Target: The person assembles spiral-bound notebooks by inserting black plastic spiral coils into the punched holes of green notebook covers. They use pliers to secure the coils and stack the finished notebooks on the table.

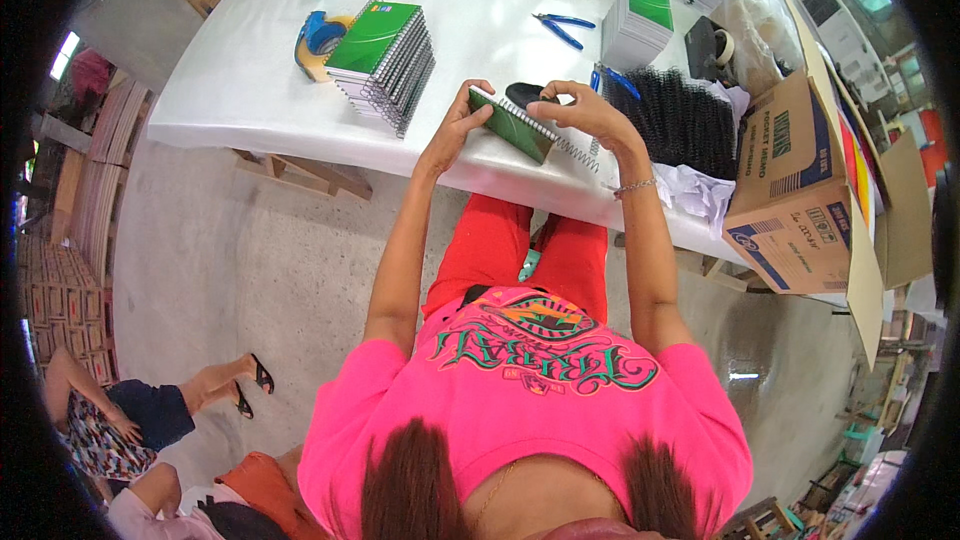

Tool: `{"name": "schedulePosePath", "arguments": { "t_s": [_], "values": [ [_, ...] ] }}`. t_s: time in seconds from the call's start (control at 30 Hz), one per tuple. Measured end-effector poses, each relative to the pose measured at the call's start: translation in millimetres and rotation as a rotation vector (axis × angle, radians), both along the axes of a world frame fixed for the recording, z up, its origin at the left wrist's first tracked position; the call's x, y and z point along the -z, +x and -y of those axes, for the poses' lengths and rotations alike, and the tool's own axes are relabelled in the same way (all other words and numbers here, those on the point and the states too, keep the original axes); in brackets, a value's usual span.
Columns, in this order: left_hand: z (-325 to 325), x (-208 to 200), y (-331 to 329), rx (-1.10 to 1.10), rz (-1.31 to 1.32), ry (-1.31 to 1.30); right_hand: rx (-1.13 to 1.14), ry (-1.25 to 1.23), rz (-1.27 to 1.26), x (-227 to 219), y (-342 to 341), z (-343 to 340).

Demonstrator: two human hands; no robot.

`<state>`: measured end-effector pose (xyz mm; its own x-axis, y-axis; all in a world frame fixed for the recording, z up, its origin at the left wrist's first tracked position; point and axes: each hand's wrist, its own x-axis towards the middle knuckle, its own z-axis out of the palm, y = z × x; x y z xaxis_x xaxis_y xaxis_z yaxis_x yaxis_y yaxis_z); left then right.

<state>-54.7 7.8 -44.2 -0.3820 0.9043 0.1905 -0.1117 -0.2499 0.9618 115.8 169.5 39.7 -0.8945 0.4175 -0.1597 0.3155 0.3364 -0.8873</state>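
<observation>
A small green-covered notepad point(515, 132) is tilted up over the table's front edge, with my left hand point(456, 130) closed round its left end. At its top edge, my right hand point(588, 118) pinches a spiral binding coil point(577, 153). Part of that coil sits along the notepad's edge, and a loose length trails to the right. Behind the notepad is a black round object point(524, 93), partly hidden. A stack of spiral-bound green notepads point(380, 50) stands to the left. At the right lies a heap of black coils point(680, 115).
Blue-handled pliers point(562, 30) lie on the white table point(470, 0); another pair point(617, 81) rests by the coils. A notepad stack point(638, 30) stands at the back right. A tape dispenser point(319, 39) is at left, an open carton point(795, 165) at right. Other people sit lower left.
</observation>
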Motion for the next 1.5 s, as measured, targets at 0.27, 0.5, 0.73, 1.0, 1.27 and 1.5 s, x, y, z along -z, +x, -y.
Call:
{"name": "schedulePosePath", "arguments": {
  "t_s": [0.27,0.5,0.73,1.0,1.27,1.5],
  "values": [
    [-4,6,-2,0.018,0.039,0.015,-0.132,-0.252,-0.083,0,0,-10],
    [-5,5,1,0.029,0.035,0.008,-0.323,-0.823,-0.442,-6,8,-13],
    [-1,4,-2,0.045,-0.003,-0.032,-0.261,-0.713,-0.326,1,9,-16],
    [-1,9,-3,0.02,0.058,0.003,-0.246,-0.738,-0.412,-9,3,-8],
    [-1,7,0,0.007,0.031,-0.02,-0.261,-0.697,-0.359,-4,10,-7],
    [-1,5,4,-0.014,0.004,-0.002,-0.103,-0.457,-0.196,5,4,-7]
  ]
}}
